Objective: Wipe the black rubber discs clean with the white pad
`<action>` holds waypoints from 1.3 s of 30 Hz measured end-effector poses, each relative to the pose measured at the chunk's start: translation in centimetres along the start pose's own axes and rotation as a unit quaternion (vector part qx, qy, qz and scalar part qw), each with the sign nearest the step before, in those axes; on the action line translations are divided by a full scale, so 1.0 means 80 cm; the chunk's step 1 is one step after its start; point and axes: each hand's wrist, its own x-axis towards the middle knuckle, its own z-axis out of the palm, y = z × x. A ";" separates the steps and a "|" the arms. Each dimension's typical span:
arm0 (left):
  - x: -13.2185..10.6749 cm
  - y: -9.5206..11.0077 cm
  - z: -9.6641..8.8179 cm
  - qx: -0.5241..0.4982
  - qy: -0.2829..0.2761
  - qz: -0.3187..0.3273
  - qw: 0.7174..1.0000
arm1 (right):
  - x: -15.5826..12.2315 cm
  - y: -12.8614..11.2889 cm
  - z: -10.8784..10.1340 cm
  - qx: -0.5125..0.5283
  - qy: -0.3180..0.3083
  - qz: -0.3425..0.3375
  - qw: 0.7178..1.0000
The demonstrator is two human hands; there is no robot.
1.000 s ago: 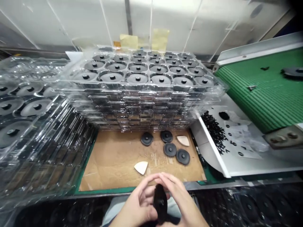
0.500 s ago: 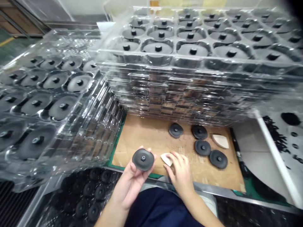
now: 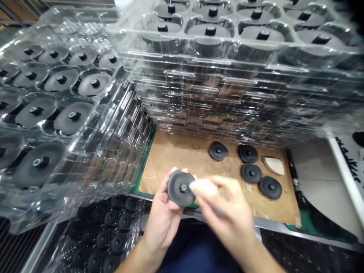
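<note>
A dark grey, rounded disc-shaped part (image 3: 176, 189) with a small raised stub at its centre faces upward in my left hand (image 3: 167, 216), whose fingers grip its rim from below. My right hand (image 3: 230, 212), smeared by motion, pinches a small white wedge-shaped pad (image 3: 205, 187). The pad's tip is at the disc's right side, close to the stub; whether it touches cannot be made out. On the cardboard sheet (image 3: 182, 151) to the right lie several like discs (image 3: 251, 173) and a second cream-white wedge pad (image 3: 274, 165).
Tall stacks of clear plastic trays stand at the left (image 3: 93, 140) and behind (image 3: 227, 94), their pockets filled with grey discs. Below left, another tray (image 3: 133, 227) holds black round parts. A white-edged bin (image 3: 341, 182) with small black pieces beside it is at the right.
My right hand has lifted the white pad from the cardboard and brought it to the disc. My left hand has tilted the disc and shifted slightly right. The camera view has tipped downward.
</note>
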 end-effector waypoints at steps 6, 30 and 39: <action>-0.005 -0.002 0.003 0.001 -0.003 0.014 1.000 | -0.002 0.004 -0.007 0.025 -0.019 -0.012 0.999; -0.013 0.012 0.008 0.078 -0.088 -0.120 0.986 | 0.021 0.048 -0.048 0.075 -0.067 -0.099 0.990; -0.017 0.013 0.024 0.071 -0.096 -0.119 0.986 | 0.000 0.043 -0.052 0.066 -0.036 -0.081 0.994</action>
